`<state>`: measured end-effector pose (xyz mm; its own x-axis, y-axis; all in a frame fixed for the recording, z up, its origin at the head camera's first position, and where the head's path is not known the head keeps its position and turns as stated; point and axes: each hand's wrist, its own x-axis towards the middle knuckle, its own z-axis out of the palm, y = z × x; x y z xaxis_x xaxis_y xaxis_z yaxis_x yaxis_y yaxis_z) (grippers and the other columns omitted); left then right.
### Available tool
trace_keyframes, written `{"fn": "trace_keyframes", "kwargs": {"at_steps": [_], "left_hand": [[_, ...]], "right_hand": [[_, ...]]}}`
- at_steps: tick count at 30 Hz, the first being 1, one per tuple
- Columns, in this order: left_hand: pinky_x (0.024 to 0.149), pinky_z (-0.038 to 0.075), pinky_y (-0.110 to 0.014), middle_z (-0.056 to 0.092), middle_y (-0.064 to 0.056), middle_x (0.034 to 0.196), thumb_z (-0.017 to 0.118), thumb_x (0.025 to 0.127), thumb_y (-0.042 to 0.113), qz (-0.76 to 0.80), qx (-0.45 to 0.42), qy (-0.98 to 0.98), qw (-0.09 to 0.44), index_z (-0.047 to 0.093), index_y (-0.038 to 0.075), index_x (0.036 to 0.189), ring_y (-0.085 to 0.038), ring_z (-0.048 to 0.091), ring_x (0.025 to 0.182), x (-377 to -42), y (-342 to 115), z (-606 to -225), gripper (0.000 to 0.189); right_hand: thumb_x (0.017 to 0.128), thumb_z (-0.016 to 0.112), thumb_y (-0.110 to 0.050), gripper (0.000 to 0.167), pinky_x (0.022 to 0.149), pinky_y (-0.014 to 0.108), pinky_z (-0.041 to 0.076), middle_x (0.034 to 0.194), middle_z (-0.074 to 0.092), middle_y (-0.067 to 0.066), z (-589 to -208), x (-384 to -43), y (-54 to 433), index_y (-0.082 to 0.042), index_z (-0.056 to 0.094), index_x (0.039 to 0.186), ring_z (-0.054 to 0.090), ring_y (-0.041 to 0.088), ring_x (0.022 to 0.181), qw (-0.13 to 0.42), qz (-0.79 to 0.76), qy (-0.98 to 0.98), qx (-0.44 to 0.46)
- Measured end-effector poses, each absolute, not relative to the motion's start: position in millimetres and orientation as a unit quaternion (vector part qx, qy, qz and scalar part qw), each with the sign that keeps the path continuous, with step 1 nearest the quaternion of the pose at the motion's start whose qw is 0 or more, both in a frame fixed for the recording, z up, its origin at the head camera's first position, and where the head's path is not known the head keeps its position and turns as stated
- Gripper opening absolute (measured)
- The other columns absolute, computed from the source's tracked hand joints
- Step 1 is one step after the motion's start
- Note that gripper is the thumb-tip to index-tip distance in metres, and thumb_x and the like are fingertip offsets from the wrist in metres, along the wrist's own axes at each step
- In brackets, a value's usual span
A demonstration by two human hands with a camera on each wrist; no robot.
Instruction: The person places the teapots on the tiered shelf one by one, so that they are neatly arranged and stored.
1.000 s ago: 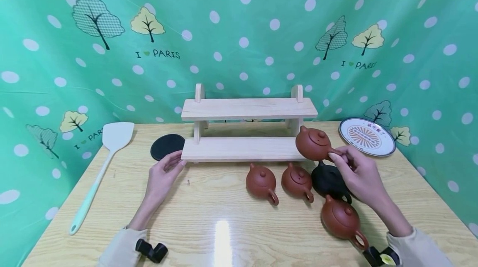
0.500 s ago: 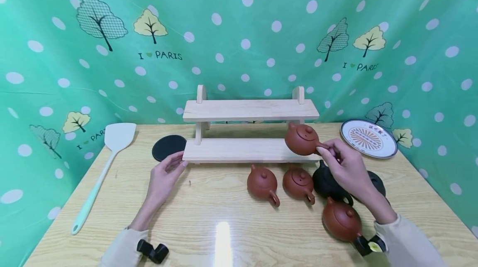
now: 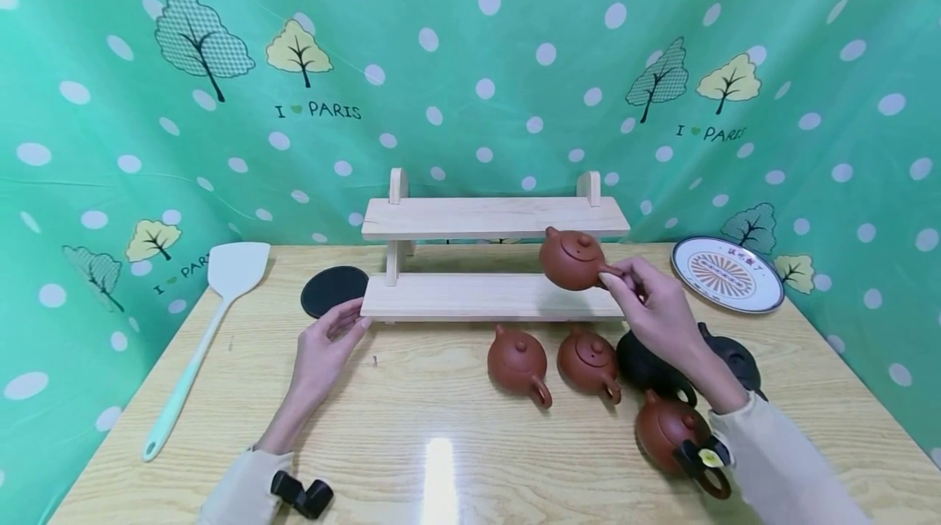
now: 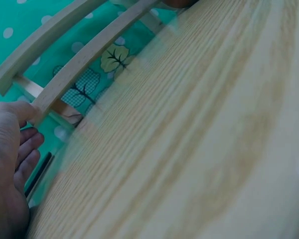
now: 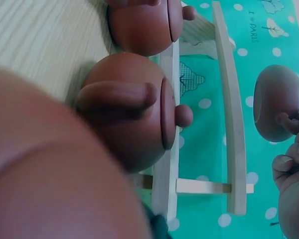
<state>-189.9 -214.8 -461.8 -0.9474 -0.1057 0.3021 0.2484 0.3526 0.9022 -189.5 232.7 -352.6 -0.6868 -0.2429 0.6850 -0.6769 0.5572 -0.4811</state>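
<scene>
A two-tier wooden shelf (image 3: 494, 296) stands at the back of the table. At its lower left corner my left hand (image 3: 327, 349) grips the board's end between thumb and fingers; the left wrist view shows this hand (image 4: 12, 149) there too. My right hand (image 3: 657, 306) pinches a reddish-brown teapot (image 3: 572, 260) by its handle, spout pointing left. That teapot hangs in front of the shelf's right half, apart from the boards as far as I can tell. Two brown teapots, one left (image 3: 517, 362) and one right (image 3: 587, 360), sit before the shelf.
Under my right forearm are a black teapot (image 3: 650, 366) and another brown teapot (image 3: 671, 431), partly covered. A second black teapot (image 3: 735, 362) lies beyond the wrist. A patterned plate (image 3: 728, 274) is back right. Left are a black round mat (image 3: 334, 290) and a white-headed turner (image 3: 213, 329).
My right hand has carried the teapot left and slightly up, from the shelf's right end to in front of its right half. My left hand has stayed at the shelf corner.
</scene>
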Motion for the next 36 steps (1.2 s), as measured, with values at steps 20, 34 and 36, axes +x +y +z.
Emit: {"fn": "trace_keyframes", "kwargs": {"at_steps": [20, 34, 36], "left_hand": [[0.094, 0.05, -0.013, 0.07, -0.018, 0.126, 0.074, 0.098, 0.017, -0.561, -0.049, -0.809, 0.166, 0.067, -0.002, 0.132, -0.007, 0.065, 0.108, -190.6, -215.3, -462.8, 0.039], [0.095, 0.049, -0.012, 0.069, -0.019, 0.127, 0.073, 0.1, 0.019, -0.562, -0.045, -0.811, 0.157, 0.066, -0.002, 0.133, -0.031, 0.065, 0.117, -189.7, -215.5, -462.7, 0.04], [0.095, 0.049, -0.012, 0.07, -0.019, 0.127, 0.073, 0.1, 0.019, -0.563, -0.045, -0.81, 0.157, 0.066, -0.002, 0.133, -0.031, 0.065, 0.117, -189.7, -215.6, -462.9, 0.04]], "right_hand": [[0.095, 0.07, 0.007, 0.008, 0.05, 0.021, 0.03, 0.069, 0.044, -0.004, -348.9, -217.4, 195.0, 0.0, 0.066, 0.095, 0.04, 0.011, 0.059, 0.282, 0.397, -0.822, 0.296], [0.096, 0.071, 0.003, 0.006, 0.052, 0.023, 0.032, 0.069, 0.045, -0.001, -346.3, -233.1, 170.0, 0.002, 0.065, 0.096, 0.042, 0.016, 0.061, 0.276, 0.399, -0.823, 0.296], [0.096, 0.071, 0.004, 0.005, 0.052, 0.023, 0.032, 0.068, 0.045, -0.001, -345.5, -235.5, 165.7, 0.002, 0.066, 0.096, 0.042, 0.016, 0.061, 0.273, 0.404, -0.821, 0.296]]}}
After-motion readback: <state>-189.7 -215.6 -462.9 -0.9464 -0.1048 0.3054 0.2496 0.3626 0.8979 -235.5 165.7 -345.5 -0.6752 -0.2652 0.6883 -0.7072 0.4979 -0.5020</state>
